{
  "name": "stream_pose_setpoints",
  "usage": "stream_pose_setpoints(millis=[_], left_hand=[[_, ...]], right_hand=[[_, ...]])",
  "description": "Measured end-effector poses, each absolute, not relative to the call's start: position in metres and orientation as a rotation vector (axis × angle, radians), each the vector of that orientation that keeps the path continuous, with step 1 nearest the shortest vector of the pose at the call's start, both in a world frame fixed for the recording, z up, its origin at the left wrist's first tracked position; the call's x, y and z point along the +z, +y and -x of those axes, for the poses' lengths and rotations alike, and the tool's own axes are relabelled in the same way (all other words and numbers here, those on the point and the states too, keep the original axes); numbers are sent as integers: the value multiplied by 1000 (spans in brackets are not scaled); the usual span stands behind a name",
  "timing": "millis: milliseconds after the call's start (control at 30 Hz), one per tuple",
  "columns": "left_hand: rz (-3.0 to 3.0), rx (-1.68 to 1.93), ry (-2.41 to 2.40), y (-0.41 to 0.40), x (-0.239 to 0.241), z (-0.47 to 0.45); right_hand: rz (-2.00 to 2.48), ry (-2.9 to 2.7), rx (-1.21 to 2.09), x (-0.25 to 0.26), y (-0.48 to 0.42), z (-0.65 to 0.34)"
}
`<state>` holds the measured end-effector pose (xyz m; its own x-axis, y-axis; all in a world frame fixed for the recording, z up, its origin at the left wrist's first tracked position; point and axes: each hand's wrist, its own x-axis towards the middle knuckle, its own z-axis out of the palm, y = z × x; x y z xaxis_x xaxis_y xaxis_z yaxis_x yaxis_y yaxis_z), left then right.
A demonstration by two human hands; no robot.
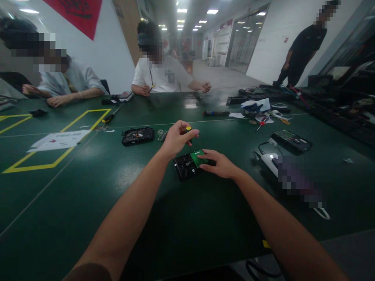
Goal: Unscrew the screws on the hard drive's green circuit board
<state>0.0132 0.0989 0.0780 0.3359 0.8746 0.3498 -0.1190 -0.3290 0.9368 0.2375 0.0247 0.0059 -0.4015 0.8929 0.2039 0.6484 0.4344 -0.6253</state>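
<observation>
Only got the head view here. Left hand (175, 140) has its fingers curled closed around what looks like a screwdriver (188, 129), yellow-capped and pretty much upright over the far edge of a black drive-like unit (181, 168). That unit sits on the green tabletop (146, 222), right in front of the person, with a green circuit board (199, 158) on its right part. Right hand (219, 164) is on that board, thumb and fingers partly spread; can't tell if that grip is pinching the board or just pressing on it.

What would worry me: the shaft is thin and dark, and I can't make out whether the tip is seated in anything. If it isn't, or the driver leans, I'd guess it could skid and scratch the board or jab the right fingers, which are close by. Pressing harder on one side might also make the unit tip or slide, since the tabletop looks smooth. And if anything tiny pops loose, it could easily get lost near the little pile of parts (161, 135), just beside another black unit (137, 136) to the left. The unit with a board (291, 141) over on the right is well apart, so probably safe from a slip.
</observation>
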Motion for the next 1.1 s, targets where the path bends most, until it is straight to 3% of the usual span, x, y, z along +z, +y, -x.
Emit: stream_pose_setpoints(millis=[467,1100], left_hand=[[-1364,1146,706,107,80,-6],[-1628,1170,772,98,84,-10]], right_hand=[[1314,-2208,606,5,27,-238],[1287,-2186,621,3,26,-239]])
